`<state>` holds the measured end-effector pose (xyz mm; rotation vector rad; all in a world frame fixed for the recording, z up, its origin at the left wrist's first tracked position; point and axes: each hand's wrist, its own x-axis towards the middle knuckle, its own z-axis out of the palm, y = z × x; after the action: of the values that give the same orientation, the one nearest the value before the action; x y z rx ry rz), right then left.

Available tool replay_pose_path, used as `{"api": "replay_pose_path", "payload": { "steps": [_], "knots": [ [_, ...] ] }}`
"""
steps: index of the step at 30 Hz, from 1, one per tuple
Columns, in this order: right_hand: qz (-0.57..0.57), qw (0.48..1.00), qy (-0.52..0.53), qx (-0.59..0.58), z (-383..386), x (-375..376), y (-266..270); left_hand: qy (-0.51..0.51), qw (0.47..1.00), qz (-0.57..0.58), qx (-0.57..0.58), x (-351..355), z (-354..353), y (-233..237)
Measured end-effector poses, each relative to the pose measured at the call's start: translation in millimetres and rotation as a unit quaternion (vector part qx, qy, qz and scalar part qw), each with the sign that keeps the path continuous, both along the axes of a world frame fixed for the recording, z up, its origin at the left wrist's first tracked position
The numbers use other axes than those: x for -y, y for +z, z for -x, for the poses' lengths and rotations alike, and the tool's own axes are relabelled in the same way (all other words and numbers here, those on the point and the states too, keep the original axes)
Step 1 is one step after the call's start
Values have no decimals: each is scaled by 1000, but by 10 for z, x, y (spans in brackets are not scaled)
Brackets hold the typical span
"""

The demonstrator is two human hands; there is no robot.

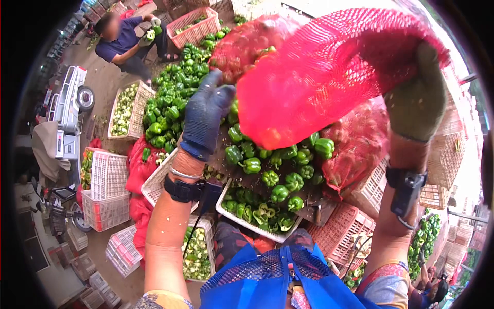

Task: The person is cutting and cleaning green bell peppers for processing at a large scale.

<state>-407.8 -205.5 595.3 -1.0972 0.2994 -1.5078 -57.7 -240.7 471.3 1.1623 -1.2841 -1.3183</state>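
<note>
A red mesh bag point(309, 82) hangs raised over the pile, its mouth held at the right by my right hand point(419, 95) in a dark green glove. My left hand point(206, 113), in a blue glove, is beside the bag's lower left end, palm turned toward it; its fingers look apart and hold nothing. Something orange-red shows at the bag's bottom. Under the bag lie loose green peppers point(279, 193) on a dark surface. Nearest my body, a white crate point(252, 220) holds green peppers and cut pieces. A knife point(317, 213) lies right of that crate.
Full red mesh bags point(357, 139) stand behind and right. A long heap of green peppers point(167, 105) spreads left. Crates point(105, 208) stand around, including a pink one point(342, 232) at right. Another person point(121, 44) sits at the upper left, holding a pepper. A vehicle point(67, 103) stands far left.
</note>
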Motion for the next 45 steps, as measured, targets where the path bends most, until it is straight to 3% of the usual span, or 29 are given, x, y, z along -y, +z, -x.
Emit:
{"api": "replay_pose_path", "payload": {
  "steps": [4,8,11,14,15,16,18,19,21,24,28,31,34,36,39,42,45],
  "knots": [
    [-20,993,-86,-79,79,48,478,6,995,88,37,33,102,96],
    [-51,966,-189,-170,187,34,682,-64,919,325,213,-66,232,-151],
    [-66,944,-237,-221,280,14,766,-47,951,266,150,-52,623,-316],
    [-73,923,-275,-258,410,-46,819,-67,970,117,203,189,949,-218],
    [-75,917,-287,-268,453,-92,818,18,897,341,279,460,1065,-258],
    [-77,910,-298,-277,495,-147,814,102,763,541,338,665,1165,-306],
    [-85,900,-316,-289,573,-251,775,164,708,609,318,709,1206,505],
    [-88,895,-324,-293,602,-299,745,163,728,597,294,738,1195,765],
    [-96,886,-336,-304,632,-382,652,113,829,497,230,734,1199,1054],
    [-115,872,-346,-327,603,-472,410,55,892,404,197,761,1205,1033],
    [-156,863,-318,-360,364,-563,-137,50,903,391,170,504,1309,696],
    [-202,868,-239,-386,-120,-571,-695,81,916,373,128,51,1158,427],
    [-238,869,-137,-412,-710,-532,-1196,126,921,351,115,-350,696,281],
    [-256,862,-76,-430,-1098,-602,-1450,186,913,322,165,-631,267,230],
    [-262,853,27,-450,-1778,-583,-1746,188,960,187,93,-893,-28,-593],
    [-258,839,113,-465,-2431,-509,-1964,197,968,76,134,-1230,-627,-1319],
    [-238,836,179,-460,-2997,-386,-2144,237,941,-5,242,-1742,-1681,-1727]
  ]
}}
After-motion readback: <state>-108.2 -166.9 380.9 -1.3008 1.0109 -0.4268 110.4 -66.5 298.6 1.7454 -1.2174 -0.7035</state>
